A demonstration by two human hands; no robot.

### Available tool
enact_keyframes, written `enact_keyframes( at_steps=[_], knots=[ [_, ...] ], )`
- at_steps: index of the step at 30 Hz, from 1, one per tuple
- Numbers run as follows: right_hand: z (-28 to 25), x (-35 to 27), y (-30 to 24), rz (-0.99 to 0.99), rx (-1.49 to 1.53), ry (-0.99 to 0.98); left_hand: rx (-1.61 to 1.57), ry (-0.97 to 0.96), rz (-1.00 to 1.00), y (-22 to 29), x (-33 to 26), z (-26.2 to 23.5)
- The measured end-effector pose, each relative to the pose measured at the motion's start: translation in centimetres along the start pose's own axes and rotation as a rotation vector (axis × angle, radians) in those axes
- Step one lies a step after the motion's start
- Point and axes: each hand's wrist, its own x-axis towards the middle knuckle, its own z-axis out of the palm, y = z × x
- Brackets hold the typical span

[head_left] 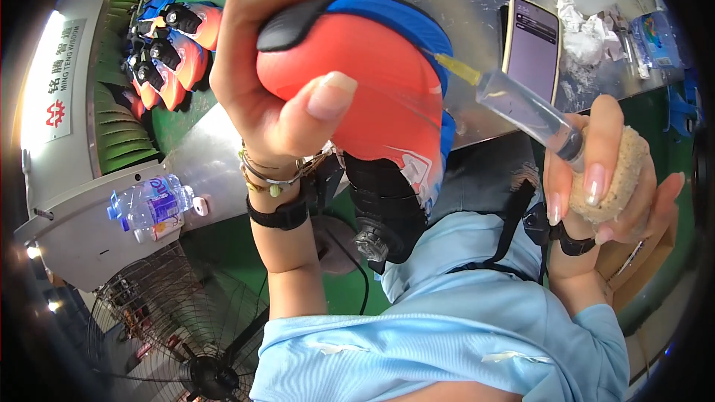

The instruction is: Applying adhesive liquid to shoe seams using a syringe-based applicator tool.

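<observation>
A coral-red shoe [357, 74] with a blue and black sole is gripped at its toe by my left hand [279, 96], thumb across the upper. Its black collar hangs downward, and something dark with a clear knob fills the opening. In my right hand [603, 171] are a clear syringe [525, 108] and a beige sponge-like block [622, 175], both inside the curled fingers. The syringe's yellow tip [456, 69] meets or nearly meets the edge where the blue sole joins the upper. How much liquid the barrel holds I cannot tell.
Several similar shoes [171, 52] stand at the far left. On the metal table [477, 11] lie a phone [532, 40], crumpled white tissue [588, 33] and a plastic bottle [659, 37]. More bottles [153, 204] rest at the left. A wire-caged fan [179, 327] stands lower left.
</observation>
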Motion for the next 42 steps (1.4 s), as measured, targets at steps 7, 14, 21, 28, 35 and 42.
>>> enact_keyframes(
  at_steps=[7, 14, 21, 28, 35, 42],
  knots=[
    [-0.7, -0.5, 2.8, -0.056, 0.02, 0.094, 0.017, -0.041, 0.23, -2.0, 0.7, -1.4],
    [-1.7, -2.1, 4.8, 0.033, -0.038, 0.081, 0.153, 0.02, 0.302, -3.6, -0.4, -3.3],
    [-3.2, -3.7, 5.8, 0.146, 0.013, 0.03, 0.303, 0.103, 0.099, -3.6, -1.5, -4.2],
    [-4.1, -5.0, 5.4, 0.2, -0.038, 0.001, 0.321, 0.239, -0.002, -4.6, -2.2, -4.5],
    [-4.4, -6.2, 5.5, 0.224, -0.076, 0.02, 0.341, 0.293, -0.086, -6.0, -3.1, -6.1],
    [-4.4, -6.4, 5.6, 0.216, -0.153, 0.061, 0.429, 0.333, -0.269, -8.6, -4.8, -8.9]
  ],
)
